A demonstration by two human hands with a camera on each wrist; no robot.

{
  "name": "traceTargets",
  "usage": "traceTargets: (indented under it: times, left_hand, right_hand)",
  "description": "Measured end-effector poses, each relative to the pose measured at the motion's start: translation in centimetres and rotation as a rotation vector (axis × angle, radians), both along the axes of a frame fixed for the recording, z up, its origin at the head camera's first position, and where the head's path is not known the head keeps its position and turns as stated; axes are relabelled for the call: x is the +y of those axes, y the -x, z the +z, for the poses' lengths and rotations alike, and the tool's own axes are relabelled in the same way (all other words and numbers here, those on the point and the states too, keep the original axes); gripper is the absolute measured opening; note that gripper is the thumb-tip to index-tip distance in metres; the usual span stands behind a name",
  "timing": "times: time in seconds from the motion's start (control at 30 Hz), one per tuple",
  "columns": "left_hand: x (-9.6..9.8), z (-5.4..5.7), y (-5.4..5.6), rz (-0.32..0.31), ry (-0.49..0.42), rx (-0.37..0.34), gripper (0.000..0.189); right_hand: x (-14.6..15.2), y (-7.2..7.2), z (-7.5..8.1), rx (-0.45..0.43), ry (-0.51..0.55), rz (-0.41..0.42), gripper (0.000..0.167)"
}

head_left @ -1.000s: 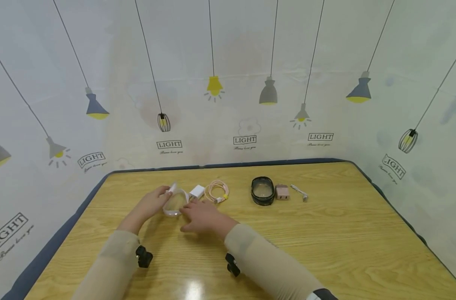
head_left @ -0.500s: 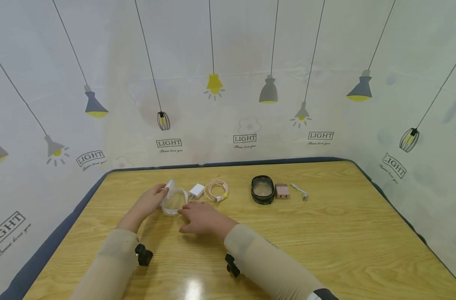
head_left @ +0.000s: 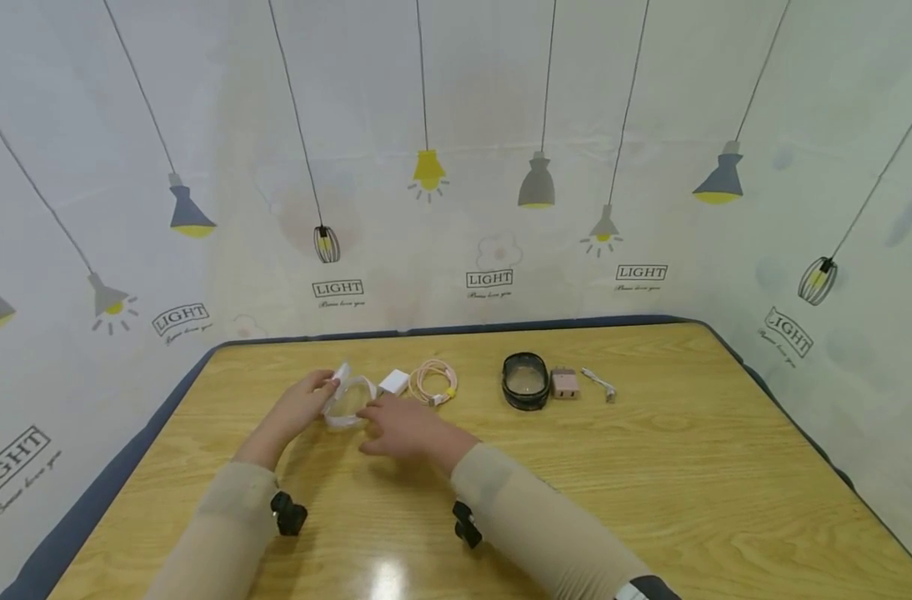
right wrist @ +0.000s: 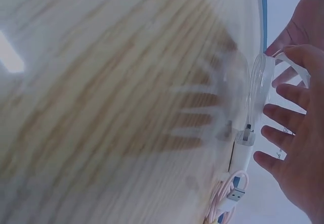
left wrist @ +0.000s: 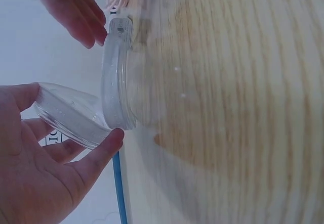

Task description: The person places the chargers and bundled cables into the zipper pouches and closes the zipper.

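A clear round plastic case [head_left: 345, 421] with a hinged lid [left wrist: 71, 113] sits at the left of the table. My left hand [head_left: 300, 407] holds the lid by its edge, thumb on one side and fingers on the other. The lid is tilted up from the case body [left wrist: 115, 77], which rests on the wood. At the body's near right side is my right hand [head_left: 407, 427], its fingers spread and nearly straight in the right wrist view. The fingertips are at the rim; whether they touch it I cannot tell.
Right of the case lie a white charger plug [head_left: 394, 382] and a coiled pink USB cable [head_left: 420, 385] with a yellow tie. Farther right are a black-rimmed clear case [head_left: 526, 400], a pink charger plug [head_left: 565, 384] and a short white cable [head_left: 598, 384].
The lid has tipped slightly left with my left hand over the last second. My right hand has risen a little and its knuckles sit slightly higher beside the case.
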State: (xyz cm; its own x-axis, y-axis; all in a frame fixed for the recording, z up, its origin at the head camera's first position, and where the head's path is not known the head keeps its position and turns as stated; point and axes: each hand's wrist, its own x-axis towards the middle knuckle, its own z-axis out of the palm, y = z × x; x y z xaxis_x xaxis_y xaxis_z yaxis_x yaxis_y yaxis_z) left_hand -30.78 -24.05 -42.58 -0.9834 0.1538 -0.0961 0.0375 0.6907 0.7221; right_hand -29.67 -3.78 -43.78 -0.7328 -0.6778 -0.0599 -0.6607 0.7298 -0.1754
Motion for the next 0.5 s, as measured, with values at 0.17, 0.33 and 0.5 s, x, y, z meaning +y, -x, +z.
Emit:
traceTargets:
  times: [0.17, 0.33, 0.5]
  left_hand:
    - [-0.1, -0.1, 0.0, 0.000, 0.010, 0.009, 0.058]
    - [-0.1, -0.1, 0.0, -0.007, 0.022, 0.024, 0.059]
    - [-0.1, -0.2, 0.0, -0.009, 0.040, 0.035, 0.059]
  right_hand:
    - [0.3, 0.5, 0.2, 0.021, 0.022, -0.041, 0.056]
    - [0.6, 1.1, 0.6, 0.052, 0.032, -0.111, 0.052]
    - [0.8, 1.9, 0.7, 0.091, 0.043, -0.155, 0.049]
